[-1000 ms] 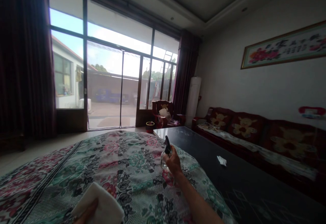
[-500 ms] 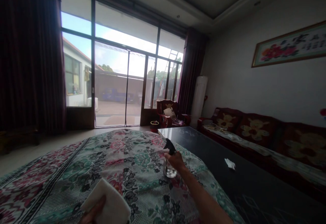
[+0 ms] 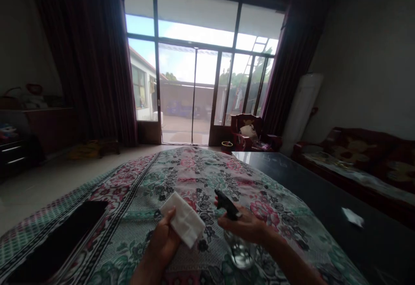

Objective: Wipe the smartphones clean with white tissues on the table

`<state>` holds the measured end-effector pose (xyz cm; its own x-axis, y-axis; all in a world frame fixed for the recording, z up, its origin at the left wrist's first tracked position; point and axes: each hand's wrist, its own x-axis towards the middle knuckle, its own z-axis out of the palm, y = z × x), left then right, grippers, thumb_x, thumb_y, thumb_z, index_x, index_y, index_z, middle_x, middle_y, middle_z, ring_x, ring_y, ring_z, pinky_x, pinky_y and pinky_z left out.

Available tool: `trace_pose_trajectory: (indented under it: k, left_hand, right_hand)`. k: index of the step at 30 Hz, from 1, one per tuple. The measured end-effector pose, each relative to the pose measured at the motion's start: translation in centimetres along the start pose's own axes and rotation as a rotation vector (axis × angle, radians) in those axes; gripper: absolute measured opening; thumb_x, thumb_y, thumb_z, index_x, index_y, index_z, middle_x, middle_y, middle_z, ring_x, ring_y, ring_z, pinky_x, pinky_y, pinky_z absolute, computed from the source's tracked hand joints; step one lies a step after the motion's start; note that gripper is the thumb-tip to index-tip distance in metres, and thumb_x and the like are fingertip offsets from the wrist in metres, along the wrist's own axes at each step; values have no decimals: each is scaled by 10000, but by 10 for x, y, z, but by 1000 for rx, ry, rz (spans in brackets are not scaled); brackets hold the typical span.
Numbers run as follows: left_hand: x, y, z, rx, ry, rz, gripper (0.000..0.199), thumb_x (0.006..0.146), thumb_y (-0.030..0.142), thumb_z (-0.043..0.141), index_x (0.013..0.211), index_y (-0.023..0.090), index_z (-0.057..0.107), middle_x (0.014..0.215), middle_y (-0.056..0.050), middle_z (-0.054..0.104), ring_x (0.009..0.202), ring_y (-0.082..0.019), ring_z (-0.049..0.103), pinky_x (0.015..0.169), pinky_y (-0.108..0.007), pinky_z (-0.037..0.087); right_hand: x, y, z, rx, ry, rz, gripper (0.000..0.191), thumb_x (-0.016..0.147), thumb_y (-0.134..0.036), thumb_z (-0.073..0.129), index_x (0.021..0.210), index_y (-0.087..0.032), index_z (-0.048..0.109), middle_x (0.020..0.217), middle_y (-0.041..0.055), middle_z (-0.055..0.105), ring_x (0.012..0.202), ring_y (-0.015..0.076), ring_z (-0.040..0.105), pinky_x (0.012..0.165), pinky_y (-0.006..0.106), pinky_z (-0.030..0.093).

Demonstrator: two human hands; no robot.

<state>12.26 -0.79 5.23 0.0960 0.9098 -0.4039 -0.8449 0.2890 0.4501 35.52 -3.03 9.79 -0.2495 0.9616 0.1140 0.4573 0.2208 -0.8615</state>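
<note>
My left hand (image 3: 165, 235) grips a folded white tissue (image 3: 186, 222), thumb on top, above the patterned cloth. To its right, my right hand (image 3: 244, 224) is wrapped round the neck of a clear spray bottle (image 3: 240, 252) with a black trigger head (image 3: 227, 205). The nozzle points up and left, roughly toward the tissue's side. Clear liquid seems to be in the bottle, though the hand hides its upper part. Beneath both hands spreads a floral cloth (image 3: 181, 177) in pink, green and black.
A long black object (image 3: 61, 237) lies on the cloth at the left. Beside the cloth on the right is a dark tabletop (image 3: 292, 181) bearing a crumpled white tissue (image 3: 352, 217). Farther off stand a wooden armchair (image 3: 238, 125), a sofa (image 3: 356, 151) and glass doors (image 3: 181, 99).
My view has turned left, bringing the black object into sight. The spray bottle has come closer to me, and the tissue and bottle are now nearer each other. Both hands keep their hold.
</note>
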Motion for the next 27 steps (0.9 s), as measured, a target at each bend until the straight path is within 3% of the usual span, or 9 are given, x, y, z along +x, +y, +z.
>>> trace_pose_trajectory:
  k: [4, 8, 14, 17, 21, 27]
  left_hand:
    - [0, 2, -1, 4, -76, -4, 286, 926, 201, 463, 1165, 86, 570, 844, -112, 743, 868, -259, 724, 868, -420, 556]
    - [2, 2, -1, -5, -62, 10, 280, 928, 234, 469, 1142, 93, 582, 841, -112, 739, 855, -266, 722, 860, -421, 552]
    - [5, -2, -3, -8, -84, 23, 291, 937, 231, 454, 1149, 73, 575, 859, -118, 744, 801, -241, 728, 843, -406, 562]
    - [6, -2, -4, -12, -92, 33, 301, 935, 222, 455, 1173, 76, 570, 840, -108, 746, 799, -242, 729, 837, -406, 566]
    - [5, -1, -3, -25, -89, 20, 310, 931, 216, 457, 1183, 73, 566, 852, -109, 746, 813, -245, 728, 838, -404, 568]
    - [5, -1, -2, -25, -46, 29, 269, 934, 209, 462, 1137, 75, 577, 818, -99, 743, 731, -216, 725, 797, -376, 574]
  right_hand:
    - [-3, -7, -1, -39, -51, -43, 495, 682, -436, 666, 1115, -198, 644, 914, 52, 644, 807, 205, 556, 723, 317, 447]
    - [-7, -20, -2, -32, -60, -28, 454, 716, -481, 636, 1071, -198, 652, 853, 39, 633, 793, 207, 556, 745, 335, 445]
    - [-22, -42, 16, 158, -305, 61, 418, 744, -499, 644, 1053, -219, 677, 949, 37, 632, 845, 189, 550, 751, 279, 432]
    - [-26, -47, 24, 214, -413, 79, 366, 740, -483, 646, 973, -206, 698, 821, 17, 620, 732, 155, 528, 679, 251, 423]
    - [-27, -53, 21, 165, -432, 114, 344, 701, -487, 663, 880, -197, 707, 712, 0, 578, 637, 127, 473, 593, 223, 397]
    - [-29, -62, 16, 129, -463, 92, 330, 693, -348, 653, 984, -197, 689, 684, -17, 519, 574, 90, 389, 503, 184, 339]
